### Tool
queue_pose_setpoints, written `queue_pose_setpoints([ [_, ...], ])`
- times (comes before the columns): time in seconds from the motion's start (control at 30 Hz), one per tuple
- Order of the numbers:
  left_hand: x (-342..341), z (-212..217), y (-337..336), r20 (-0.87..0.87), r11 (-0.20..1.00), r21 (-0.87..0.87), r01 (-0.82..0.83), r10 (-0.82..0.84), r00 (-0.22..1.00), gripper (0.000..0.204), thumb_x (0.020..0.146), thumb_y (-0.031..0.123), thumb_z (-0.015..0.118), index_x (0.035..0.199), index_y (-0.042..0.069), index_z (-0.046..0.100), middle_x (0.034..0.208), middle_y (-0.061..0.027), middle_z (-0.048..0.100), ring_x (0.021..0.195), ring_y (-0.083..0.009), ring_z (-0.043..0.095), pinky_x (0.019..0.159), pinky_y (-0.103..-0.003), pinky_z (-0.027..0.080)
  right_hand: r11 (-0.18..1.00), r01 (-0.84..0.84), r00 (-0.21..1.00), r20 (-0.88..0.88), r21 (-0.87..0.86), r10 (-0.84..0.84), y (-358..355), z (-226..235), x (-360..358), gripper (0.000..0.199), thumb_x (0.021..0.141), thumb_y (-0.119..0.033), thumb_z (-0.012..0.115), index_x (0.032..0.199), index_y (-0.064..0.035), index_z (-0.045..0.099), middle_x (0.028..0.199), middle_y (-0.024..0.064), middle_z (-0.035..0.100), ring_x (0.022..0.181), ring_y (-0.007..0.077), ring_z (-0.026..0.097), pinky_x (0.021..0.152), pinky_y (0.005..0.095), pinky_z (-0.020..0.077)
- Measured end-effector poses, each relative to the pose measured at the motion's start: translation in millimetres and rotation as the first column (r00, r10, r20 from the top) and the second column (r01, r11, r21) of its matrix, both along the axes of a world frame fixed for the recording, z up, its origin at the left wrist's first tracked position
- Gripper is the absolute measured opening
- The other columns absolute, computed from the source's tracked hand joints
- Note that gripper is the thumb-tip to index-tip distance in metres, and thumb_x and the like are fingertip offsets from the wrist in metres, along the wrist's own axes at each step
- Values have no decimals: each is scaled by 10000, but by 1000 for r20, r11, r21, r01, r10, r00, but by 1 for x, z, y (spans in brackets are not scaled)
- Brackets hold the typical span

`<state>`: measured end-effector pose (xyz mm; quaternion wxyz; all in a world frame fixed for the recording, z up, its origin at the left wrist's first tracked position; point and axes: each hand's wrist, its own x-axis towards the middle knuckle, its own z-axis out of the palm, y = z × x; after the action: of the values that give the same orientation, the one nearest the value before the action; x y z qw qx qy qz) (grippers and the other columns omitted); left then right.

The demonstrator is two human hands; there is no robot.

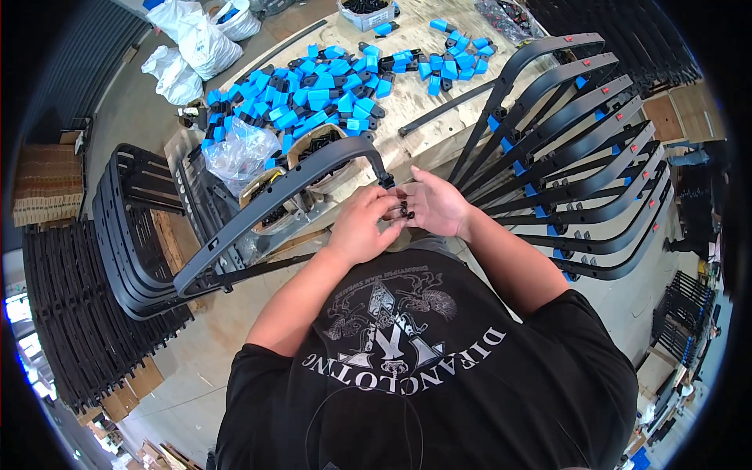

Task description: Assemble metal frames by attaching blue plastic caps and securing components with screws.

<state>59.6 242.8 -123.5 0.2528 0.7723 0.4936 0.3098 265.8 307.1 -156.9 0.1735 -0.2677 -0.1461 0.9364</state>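
My right hand (437, 205) is turned palm up, with a few small black pieces (406, 211) lying on its cupped fingers. Over these bends my left hand (362, 223), thumb and fingertips curled in close to the pieces; whether one is pinched between them is hidden. Just beyond both hands, a black curved frame (270, 192) stands tilted. One end of it comes down right beside my fingertips, and the other reaches far to the left. Behind it, open boxes (319, 143) of small black parts sit at the near edge of the worktable (427, 139).
Blue-and-black brackets (313, 90) are heaped across the table, near a clear plastic bag (243, 149). A row of black curved frames (580, 157) leans at the right. More frames (129, 227) stack at the left. White sacks (200, 39) stand on the floor beyond.
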Motion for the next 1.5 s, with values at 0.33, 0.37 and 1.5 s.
queue_pose_setpoints([
  [0.33, 4, -11, -2, -130, 1000, 4, 19, -18, 991, 207, 799, 140, 735, 988, 54, 726, 1010, -89, 669, 1002, -317, 617, 901, -418, 514, 999, 30, 996, 87, 23, -32, -12, -4, -12, 672, 1015, -575, 457, 1312, 18, 555, 1198, 103, 630, 1101, 235, 584, 978, 387, 457],
  [0.37, 5, -12, -2, -130, 1000, 5, 23, -22, 991, 207, 799, 140, 735, 988, 54, 726, 1010, -89, 669, 1002, -317, 617, 901, -418, 514, 999, 25, 997, 77, 24, -26, -12, -3, -11, 643, 1017, -562, 465, 1294, 9, 569, 1184, 94, 632, 1087, 226, 585, 969, 381, 460],
  [1.5, 13, -78, 35, 320, 400, -916, -46, 792, 520, 345, 1076, 326, 485, 858, 70, 561, 690, 12, 486, 558, -103, 408, 490, -272, 320, 258, -688, 491, 696, 679, -524, 21, -17, -26, 263, 896, -247, 648, 996, -5, 673, 1040, 238, 678, 1000, 412, 661, 877, 489, 527],
])
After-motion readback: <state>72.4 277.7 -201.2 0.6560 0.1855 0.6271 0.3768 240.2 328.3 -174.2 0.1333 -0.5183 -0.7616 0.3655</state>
